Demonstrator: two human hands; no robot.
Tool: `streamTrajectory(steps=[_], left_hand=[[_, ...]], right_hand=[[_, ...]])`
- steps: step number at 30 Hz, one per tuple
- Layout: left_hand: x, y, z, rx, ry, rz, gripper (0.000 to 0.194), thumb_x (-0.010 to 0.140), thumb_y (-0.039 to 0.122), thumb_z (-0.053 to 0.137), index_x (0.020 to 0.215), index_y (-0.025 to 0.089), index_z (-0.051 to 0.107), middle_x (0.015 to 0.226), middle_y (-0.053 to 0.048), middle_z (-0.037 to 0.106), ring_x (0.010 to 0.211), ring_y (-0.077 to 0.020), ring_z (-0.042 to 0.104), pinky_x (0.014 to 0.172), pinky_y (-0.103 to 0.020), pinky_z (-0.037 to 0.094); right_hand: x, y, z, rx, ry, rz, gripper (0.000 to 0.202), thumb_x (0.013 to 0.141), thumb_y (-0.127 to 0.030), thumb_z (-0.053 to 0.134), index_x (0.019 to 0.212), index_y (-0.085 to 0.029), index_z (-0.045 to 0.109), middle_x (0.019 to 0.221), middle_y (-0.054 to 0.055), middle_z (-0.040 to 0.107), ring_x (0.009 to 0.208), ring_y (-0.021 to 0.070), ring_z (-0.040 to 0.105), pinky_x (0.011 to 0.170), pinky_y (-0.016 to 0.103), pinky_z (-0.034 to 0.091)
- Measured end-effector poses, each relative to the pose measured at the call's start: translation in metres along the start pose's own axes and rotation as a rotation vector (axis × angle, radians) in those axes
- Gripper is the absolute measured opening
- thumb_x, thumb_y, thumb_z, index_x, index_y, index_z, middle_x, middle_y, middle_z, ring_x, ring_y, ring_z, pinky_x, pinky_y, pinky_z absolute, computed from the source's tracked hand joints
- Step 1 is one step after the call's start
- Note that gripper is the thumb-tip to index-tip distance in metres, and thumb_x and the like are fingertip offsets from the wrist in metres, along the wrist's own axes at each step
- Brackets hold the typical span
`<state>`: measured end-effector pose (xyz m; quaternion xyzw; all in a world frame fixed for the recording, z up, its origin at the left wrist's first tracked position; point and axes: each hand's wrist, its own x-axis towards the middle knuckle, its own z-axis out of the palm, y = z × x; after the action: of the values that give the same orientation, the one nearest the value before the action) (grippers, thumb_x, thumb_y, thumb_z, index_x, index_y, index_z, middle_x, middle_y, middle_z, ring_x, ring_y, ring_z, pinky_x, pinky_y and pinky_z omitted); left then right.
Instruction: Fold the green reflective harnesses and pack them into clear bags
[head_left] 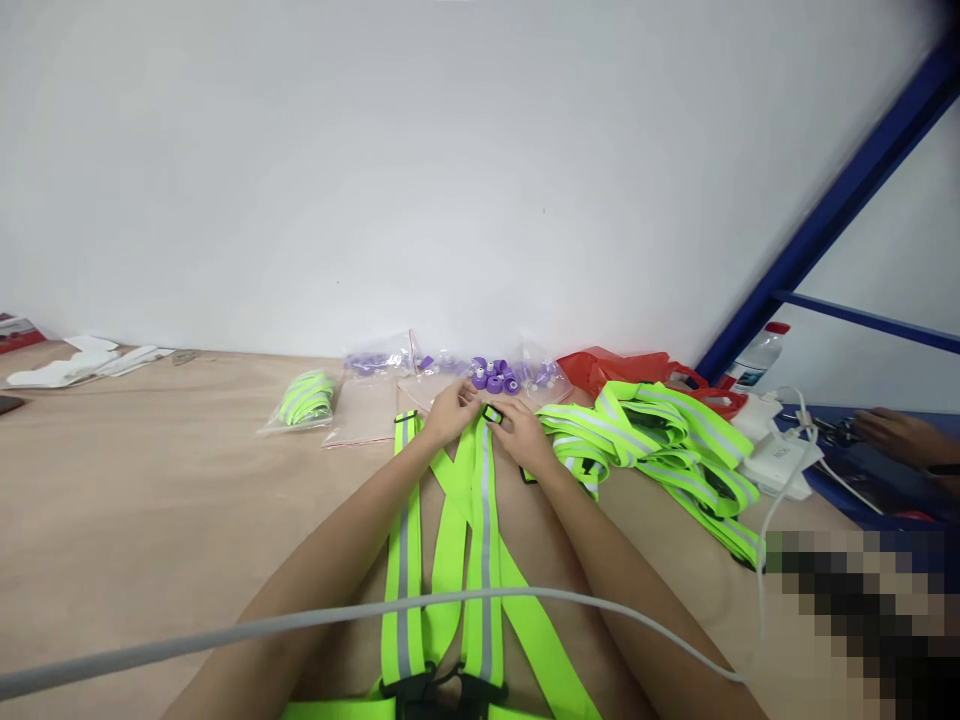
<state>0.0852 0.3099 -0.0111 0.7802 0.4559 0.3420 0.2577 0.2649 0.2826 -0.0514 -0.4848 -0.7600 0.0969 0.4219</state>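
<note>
A neon-yellow reflective harness (485, 560) with grey stripes lies lengthwise in front of me, its black buckle (446, 690) near the bottom edge. At the far end of one strap, my right hand (520, 432) pinches a small black slider (492, 413). My left hand (454, 412) is closed on the same strap end from the other side, its fingertips partly hidden. Left of it, a second strap with a black slider (406, 416) lies flat under my left forearm. A pile of similar neon straps (652, 430) sits right of my right hand.
Beyond my hands are purple caps (495, 378), clear plastic bags (364, 415) and a red bag (615, 368). A bagged neon strap (307, 398) lies left. A white cable (375, 608) crosses in front. At right are white adapters (780, 460), a bottle (759, 358) and another person's hand (889, 435).
</note>
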Motion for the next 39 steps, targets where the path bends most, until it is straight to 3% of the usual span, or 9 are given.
streamTrajectory(steps=[6,9,11,15,19,26,32,35,39], left_hand=[[-0.088,0.067,-0.019,0.141,-0.243,0.295,0.005,0.085,0.021,0.062,0.086,0.019,0.066,0.094,-0.006,0.071,0.093,-0.0248,0.065,0.091,-0.039,0.050],[-0.148,0.100,-0.026,0.250,-0.493,0.564,0.031,0.091,0.033,0.063,0.118,0.018,0.064,0.129,-0.012,0.066,0.121,-0.0296,0.060,0.112,-0.049,0.040],[-0.183,0.112,-0.031,0.300,-0.571,0.679,0.043,0.098,0.039,0.056,0.136,0.020,0.054,0.138,-0.010,0.063,0.135,-0.0269,0.053,0.122,-0.049,0.028],[-0.226,0.110,-0.028,0.508,-0.497,0.905,0.040,0.107,0.033,0.039,0.142,0.021,0.052,0.147,-0.009,0.058,0.136,-0.0235,0.054,0.116,-0.041,0.040],[-0.241,0.092,-0.014,0.615,-0.396,1.016,0.040,0.108,0.032,0.036,0.142,0.026,0.056,0.150,-0.008,0.055,0.136,-0.0215,0.054,0.112,-0.037,0.046],[-0.245,0.073,0.004,0.548,-0.348,1.078,0.044,0.108,0.025,0.035,0.149,0.035,0.048,0.158,0.001,0.046,0.146,-0.0157,0.042,0.121,-0.032,0.033],[-0.239,0.077,0.005,0.472,-0.383,1.008,0.044,0.110,0.024,0.028,0.146,0.011,0.051,0.141,-0.008,0.063,0.134,-0.0126,0.056,0.118,-0.023,0.034],[-0.238,0.079,0.005,0.424,-0.409,0.982,0.045,0.110,0.028,0.028,0.143,0.011,0.054,0.139,-0.008,0.065,0.134,-0.0132,0.056,0.118,-0.023,0.033],[-0.240,0.081,0.000,0.265,-0.537,0.844,0.045,0.109,0.028,0.033,0.143,0.010,0.056,0.144,-0.008,0.061,0.138,-0.0137,0.052,0.121,-0.019,0.027]], right_hand=[[0.003,0.006,0.003,0.036,0.011,0.047,0.030,0.087,-0.024,0.068,0.116,-0.021,0.073,0.113,0.010,0.072,0.107,0.0245,0.066,0.099,0.040,0.051],[0.003,0.006,0.003,0.051,0.003,0.066,0.029,0.087,-0.026,0.068,0.115,-0.022,0.074,0.115,0.009,0.072,0.107,0.0239,0.066,0.099,0.040,0.050],[0.003,0.006,0.003,0.058,-0.001,0.081,0.030,0.086,-0.025,0.068,0.115,-0.023,0.075,0.115,0.008,0.072,0.107,0.0236,0.067,0.098,0.040,0.051],[0.004,0.009,0.005,0.069,-0.019,0.124,0.031,0.084,-0.023,0.069,0.114,-0.022,0.075,0.116,0.008,0.073,0.106,0.0232,0.068,0.095,0.039,0.053],[0.012,0.011,0.004,0.063,-0.063,0.170,0.030,0.084,-0.022,0.067,0.113,-0.020,0.075,0.114,0.009,0.074,0.098,0.0227,0.070,0.088,0.037,0.056],[0.036,0.007,0.001,-0.034,-0.202,0.182,0.026,0.079,-0.016,0.071,0.104,-0.018,0.077,0.103,0.007,0.077,0.090,0.0230,0.070,0.085,0.035,0.054],[0.050,0.003,0.000,-0.110,-0.325,0.167,0.017,0.083,-0.019,0.073,0.100,-0.018,0.074,0.103,0.006,0.075,0.095,0.0216,0.067,0.089,0.037,0.052],[0.055,0.002,-0.004,-0.123,-0.371,0.188,0.019,0.086,-0.024,0.073,0.104,-0.016,0.072,0.110,0.008,0.073,0.101,0.0220,0.067,0.094,0.042,0.051],[0.059,-0.001,-0.017,-0.085,-0.444,0.250,0.022,0.084,-0.018,0.070,0.105,-0.017,0.075,0.110,0.010,0.076,0.099,0.0231,0.070,0.088,0.034,0.053]])
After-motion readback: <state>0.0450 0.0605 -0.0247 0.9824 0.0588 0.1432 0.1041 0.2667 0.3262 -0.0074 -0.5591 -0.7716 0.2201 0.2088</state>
